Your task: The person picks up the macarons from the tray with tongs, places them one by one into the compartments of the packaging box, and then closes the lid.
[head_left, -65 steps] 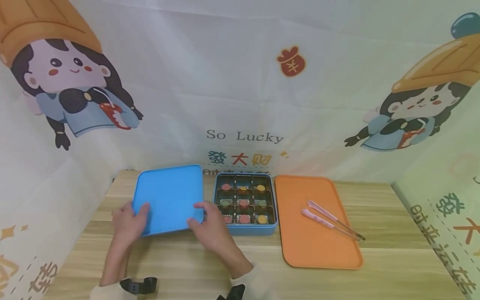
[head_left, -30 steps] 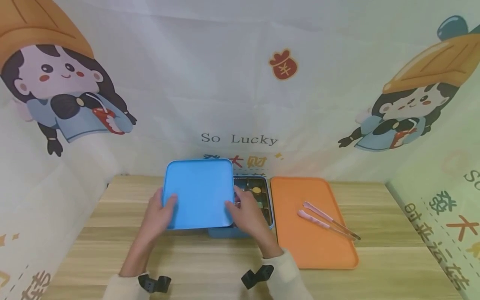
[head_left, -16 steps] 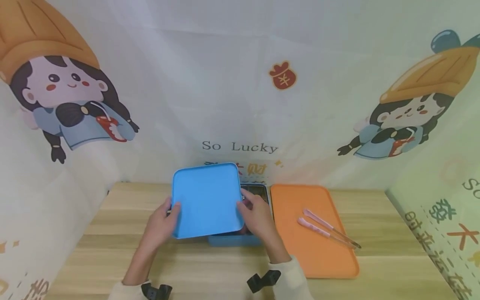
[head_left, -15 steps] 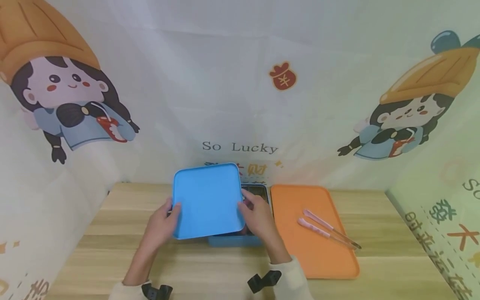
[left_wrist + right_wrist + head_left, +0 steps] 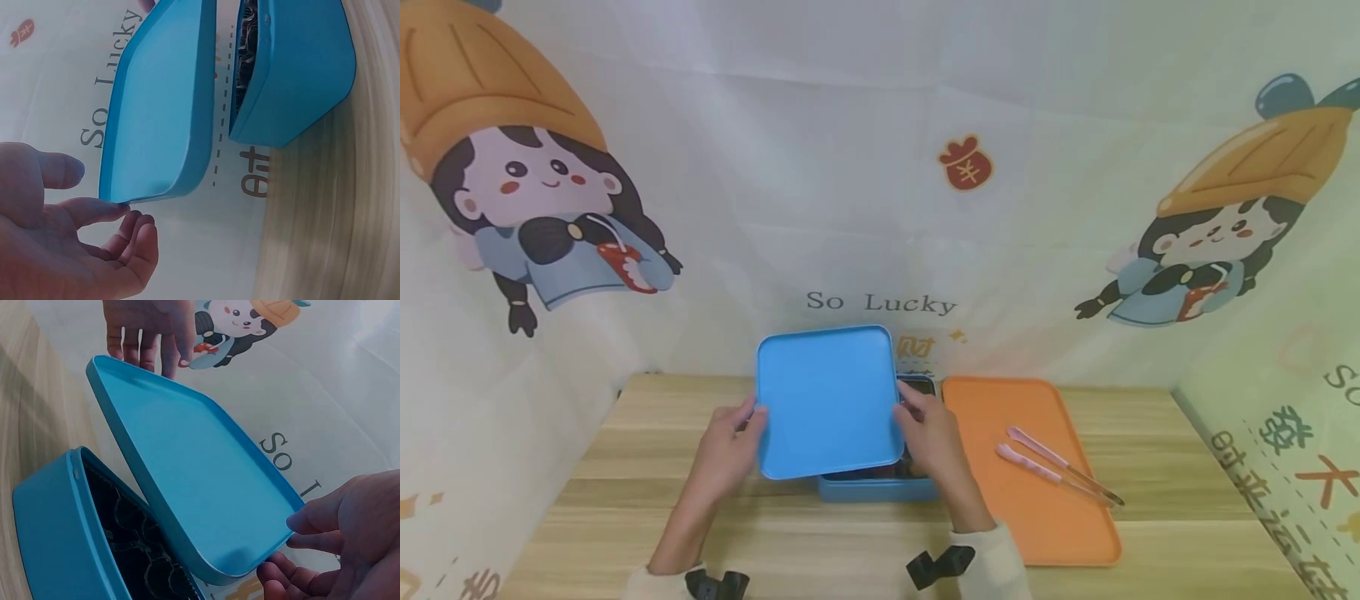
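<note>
A square blue lid with a shallow rim is held tilted above the blue box, covering most of its opening from the head view. My left hand holds the lid's left edge, fingertips right at the rim. On the opposite edge, my right hand pinches the lid, with the thumb on its upper face and fingers below. The right wrist view shows a gap between the lid and the box, where dark compartments are visible. The sweets inside are mostly hidden.
An orange tray lies right of the box on the wooden table. Pink-handled tongs rest on it, their metal tips over its right edge. A printed cloth hangs close behind the table.
Both hands have carried the lid rightward from beside the box to over it, hiding the compartments of sweets. In the last half second it has shifted slightly further right. Tray and tongs stay put.
</note>
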{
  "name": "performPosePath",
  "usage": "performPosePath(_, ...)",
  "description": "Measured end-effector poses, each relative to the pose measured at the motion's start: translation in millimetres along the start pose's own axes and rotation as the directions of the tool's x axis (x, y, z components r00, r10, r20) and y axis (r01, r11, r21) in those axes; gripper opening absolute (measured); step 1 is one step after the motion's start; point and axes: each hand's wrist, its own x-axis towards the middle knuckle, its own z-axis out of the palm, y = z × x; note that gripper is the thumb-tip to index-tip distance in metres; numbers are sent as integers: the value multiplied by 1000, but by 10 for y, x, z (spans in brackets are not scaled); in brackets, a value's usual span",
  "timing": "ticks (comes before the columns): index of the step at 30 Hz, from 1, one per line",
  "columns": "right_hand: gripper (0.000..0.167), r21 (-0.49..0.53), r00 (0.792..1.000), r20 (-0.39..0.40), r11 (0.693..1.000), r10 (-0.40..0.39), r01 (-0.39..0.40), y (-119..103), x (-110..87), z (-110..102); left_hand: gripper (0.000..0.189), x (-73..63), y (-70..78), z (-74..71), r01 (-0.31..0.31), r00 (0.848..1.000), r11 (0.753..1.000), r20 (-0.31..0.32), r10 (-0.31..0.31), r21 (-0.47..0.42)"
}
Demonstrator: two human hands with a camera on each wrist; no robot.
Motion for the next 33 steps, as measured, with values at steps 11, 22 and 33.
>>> performPosePath(11,41,29,1000,-4,999,-15,15,23,-7,-166,79,15,123,-31,46,999,995,4,-46,-88)
performPosePath(22,44,270,1000,4,963,20,-21,17,14,-314,76,18,205,-78,-116,993,980,-15,116,-163)
performPosePath(33,61,384,999,-12,923,44,-36,46,-5,-465,79,18,230,26,-141,990,961,-27,138,-240)
